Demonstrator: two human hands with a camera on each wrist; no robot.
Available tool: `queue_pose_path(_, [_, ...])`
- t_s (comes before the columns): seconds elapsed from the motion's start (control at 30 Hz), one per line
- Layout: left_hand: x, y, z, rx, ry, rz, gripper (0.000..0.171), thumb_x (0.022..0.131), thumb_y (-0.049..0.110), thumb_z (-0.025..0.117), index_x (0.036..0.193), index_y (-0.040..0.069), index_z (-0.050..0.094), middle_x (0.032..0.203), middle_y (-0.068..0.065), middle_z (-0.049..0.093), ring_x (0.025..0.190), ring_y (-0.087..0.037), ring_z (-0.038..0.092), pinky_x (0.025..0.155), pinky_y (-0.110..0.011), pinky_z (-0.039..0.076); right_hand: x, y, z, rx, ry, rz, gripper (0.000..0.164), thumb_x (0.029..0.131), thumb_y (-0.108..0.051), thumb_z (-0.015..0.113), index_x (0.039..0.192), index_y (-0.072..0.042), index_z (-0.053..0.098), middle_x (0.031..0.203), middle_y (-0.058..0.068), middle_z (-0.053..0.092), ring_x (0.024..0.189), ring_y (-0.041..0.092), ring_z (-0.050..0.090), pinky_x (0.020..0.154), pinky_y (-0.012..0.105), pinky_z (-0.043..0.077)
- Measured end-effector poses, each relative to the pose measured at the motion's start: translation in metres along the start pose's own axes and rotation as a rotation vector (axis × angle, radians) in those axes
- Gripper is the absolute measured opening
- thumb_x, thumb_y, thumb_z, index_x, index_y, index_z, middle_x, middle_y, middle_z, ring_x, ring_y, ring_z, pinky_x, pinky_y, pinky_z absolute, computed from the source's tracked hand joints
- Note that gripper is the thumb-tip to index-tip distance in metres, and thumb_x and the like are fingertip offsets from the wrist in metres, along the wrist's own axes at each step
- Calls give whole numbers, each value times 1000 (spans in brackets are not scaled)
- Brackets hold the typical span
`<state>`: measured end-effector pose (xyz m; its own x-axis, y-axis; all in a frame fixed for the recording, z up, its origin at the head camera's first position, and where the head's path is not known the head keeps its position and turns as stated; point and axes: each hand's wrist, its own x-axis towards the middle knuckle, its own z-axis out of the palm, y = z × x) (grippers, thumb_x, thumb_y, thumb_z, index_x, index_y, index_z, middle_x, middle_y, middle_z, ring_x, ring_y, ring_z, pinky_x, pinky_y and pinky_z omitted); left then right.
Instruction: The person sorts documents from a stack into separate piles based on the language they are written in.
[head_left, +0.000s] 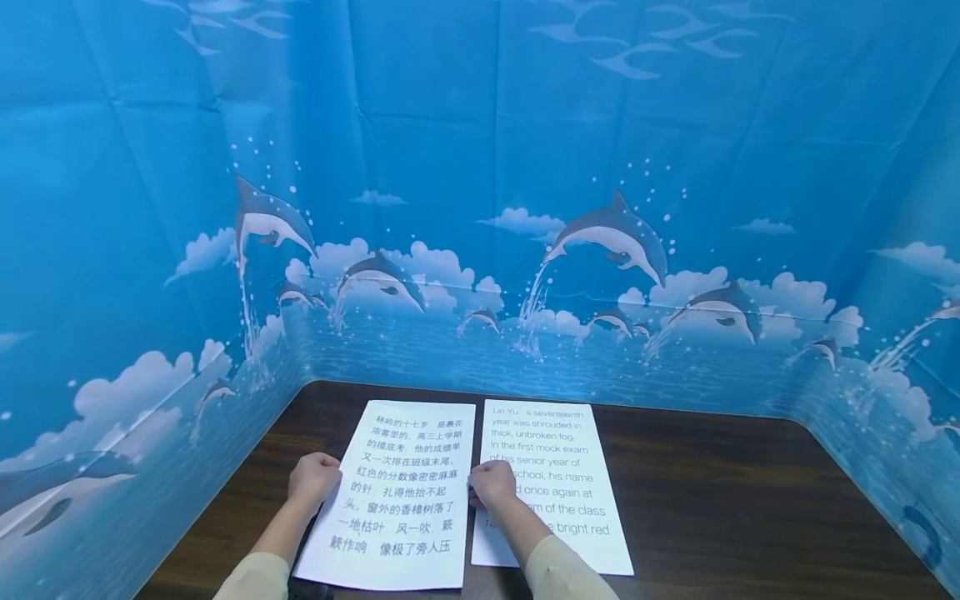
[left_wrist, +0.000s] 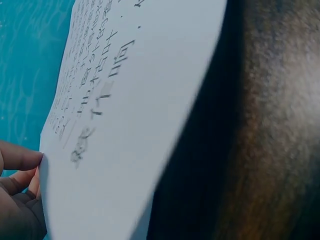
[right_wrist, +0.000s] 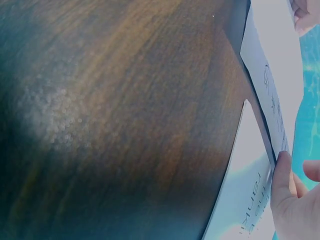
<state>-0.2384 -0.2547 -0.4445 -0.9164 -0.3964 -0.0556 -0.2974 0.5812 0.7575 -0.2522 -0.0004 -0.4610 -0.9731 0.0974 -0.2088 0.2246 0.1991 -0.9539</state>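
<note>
A white sheet of paper with Chinese print stands out over the dark table, its bottom edge nearest me. My left hand pinches its left edge, with the thumb at the margin and the other fingers behind the paper, as the left wrist view shows. At the opposite edge my right hand pinches the same sheet, fingers curled in. Under my right forearm lies a second sheet, printed in English; hand and arm cover part of its text. In the right wrist view the Chinese sheet bends slightly above the tabletop.
The dark wood-grain table extends to the right of the sheets. A blue curtain printed with dolphins and clouds encloses it at the back and both sides. Pale sleeves cover the forearms.
</note>
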Motion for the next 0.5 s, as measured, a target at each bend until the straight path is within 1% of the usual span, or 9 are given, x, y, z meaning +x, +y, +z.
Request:
queue_pose_path(0.13, [-1,1,-2,3,13,5,20,79,4,48,92,-11,52,84,-23,52,75,-33,50,53,-30,39,0,-1,0,4,-9,-3,8,74,0,55,81,3,58,69,10,51,57,19,54,48,25,47])
queue_pose_path(0.3, [-1,1,-2,9,16,2,22,79,6,49,93,-11,52,84,-24,52,75,-34,49,56,-34,40,1,-1,1,0,-8,5,5,75,-2,57,79,1,57,69,10,52,57,18,53,49,25,47])
queue_pose_path(0.37, [-1,1,-2,10,17,-1,23,78,7,49,93,-10,52,84,-24,52,75,-34,49,58,-37,40,1,-1,2,-10,-3,14,6,75,-4,58,79,0,57,70,9,52,58,18,54,50,26,47])
queue_pose_path(0.5, [0,1,-1,4,26,-10,23,78,8,48,93,-10,52,85,-24,52,76,-35,49,59,-39,41,1,-2,1,-37,5,21,10,75,-7,60,81,0,57,71,9,53,59,18,54,51,26,47])
